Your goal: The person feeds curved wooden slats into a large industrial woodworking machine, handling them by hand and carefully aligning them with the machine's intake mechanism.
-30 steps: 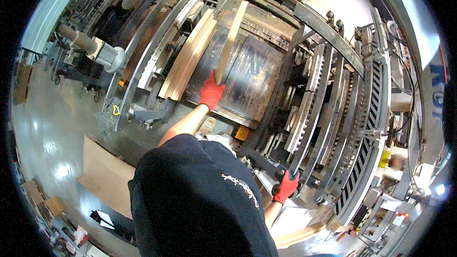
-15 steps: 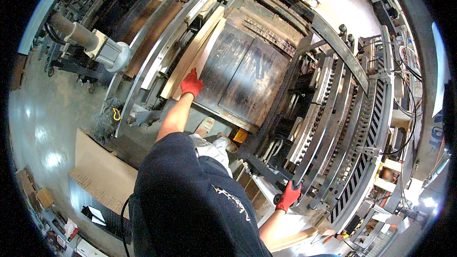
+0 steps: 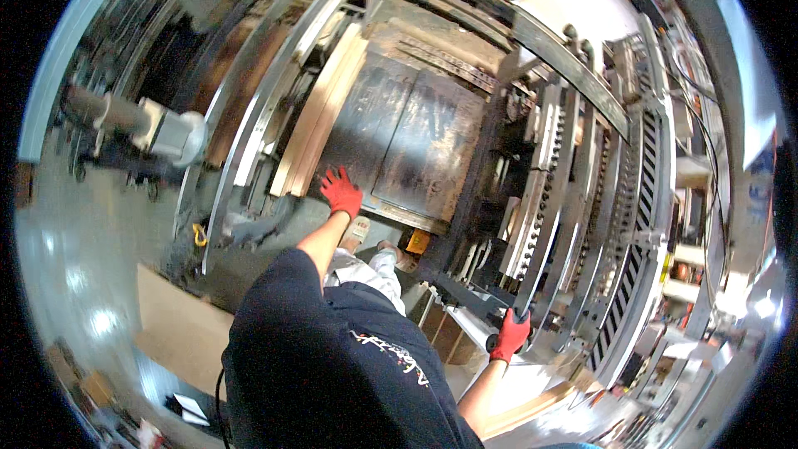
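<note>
My left hand (image 3: 342,193), in a red glove, has its fingers spread over the near edge of a dark metal plate (image 3: 391,133). It holds nothing and is just right of the near ends of several long pale wooden strips (image 3: 322,108). The strips lie side by side along the plate's left side. My right hand (image 3: 509,337), also red-gloved, is closed at the near end of a metal rail (image 3: 544,258), around a dark knob (image 3: 520,316) that its fingers partly hide.
Curved metal rails (image 3: 249,125) and a grey cylinder unit (image 3: 170,135) stand on the left. To the right runs a black-and-white striped machine edge (image 3: 638,249). A large tan board (image 3: 179,316) is behind my left side. My shoes (image 3: 356,233) are below the plate.
My left hand has come off the wooden strips, and its fingers have spread. The strip that slanted across the plate now lies alongside the others. My right hand stays at the rail end.
</note>
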